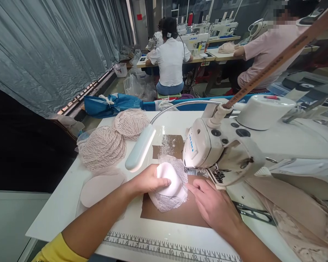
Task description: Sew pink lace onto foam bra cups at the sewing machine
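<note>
Under the sewing machine head [207, 145], room is tight: the lamp [140, 147] hangs just left, and the table's near edge [164, 249] carries a printed ruler. Open tabletop lies left of the brown patch [177, 213], up to the lace stacks [102, 147]. On that patch sits the white foam cup [171, 180] wrapped in lace netting [166, 202]. The left hand [147, 180] curls loosely over the cup's left side, gripping it. The right hand [211, 205] rests flat, fingers extended, just beside the cup's right edge, touching the netting.
</note>
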`<state>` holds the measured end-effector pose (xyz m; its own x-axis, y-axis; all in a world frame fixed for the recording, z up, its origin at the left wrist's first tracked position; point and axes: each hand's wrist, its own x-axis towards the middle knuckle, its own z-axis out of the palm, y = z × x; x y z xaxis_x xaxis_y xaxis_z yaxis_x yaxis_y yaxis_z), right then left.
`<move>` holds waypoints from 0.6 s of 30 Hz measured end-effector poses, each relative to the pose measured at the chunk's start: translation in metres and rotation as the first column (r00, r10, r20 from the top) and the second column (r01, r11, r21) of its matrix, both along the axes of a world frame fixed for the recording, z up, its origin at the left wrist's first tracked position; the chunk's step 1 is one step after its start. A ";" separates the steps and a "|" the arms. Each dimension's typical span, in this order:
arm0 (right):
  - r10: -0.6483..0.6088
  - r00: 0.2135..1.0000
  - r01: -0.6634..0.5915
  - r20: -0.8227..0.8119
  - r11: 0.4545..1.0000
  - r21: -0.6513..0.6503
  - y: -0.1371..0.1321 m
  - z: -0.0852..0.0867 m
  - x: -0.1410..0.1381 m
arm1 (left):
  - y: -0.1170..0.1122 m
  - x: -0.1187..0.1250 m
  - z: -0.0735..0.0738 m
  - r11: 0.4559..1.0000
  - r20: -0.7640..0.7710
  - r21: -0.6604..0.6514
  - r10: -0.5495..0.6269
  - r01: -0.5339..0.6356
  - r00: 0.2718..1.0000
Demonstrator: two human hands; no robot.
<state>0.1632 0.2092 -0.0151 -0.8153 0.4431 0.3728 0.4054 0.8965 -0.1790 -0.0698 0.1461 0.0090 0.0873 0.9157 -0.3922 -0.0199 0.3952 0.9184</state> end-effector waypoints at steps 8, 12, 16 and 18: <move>-0.092 0.996 0.090 0.006 0.990 0.107 0.000 -0.004 -0.006 | 0.002 -0.005 -0.014 0.997 -0.068 0.040 0.072 -0.070 0.995; -0.122 0.992 0.122 -0.006 0.981 0.150 0.002 -0.008 -0.008 | 0.003 -0.007 -0.022 0.993 -0.097 0.079 0.098 -0.091 0.990; -0.110 0.994 0.110 -0.010 0.985 0.135 0.003 -0.006 -0.007 | 0.006 -0.008 -0.023 0.985 -0.102 0.100 0.149 -0.139 0.984; -0.078 0.997 0.079 -0.010 0.991 0.112 0.002 -0.003 -0.005 | 0.006 -0.008 -0.022 0.981 -0.104 0.113 0.167 -0.155 0.980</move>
<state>0.1582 0.2117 -0.0186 -0.7775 0.4609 0.4278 0.4746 0.8764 -0.0816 -0.0781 0.1525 -0.0127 -0.1037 0.9504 -0.2932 0.0302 0.2976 0.9542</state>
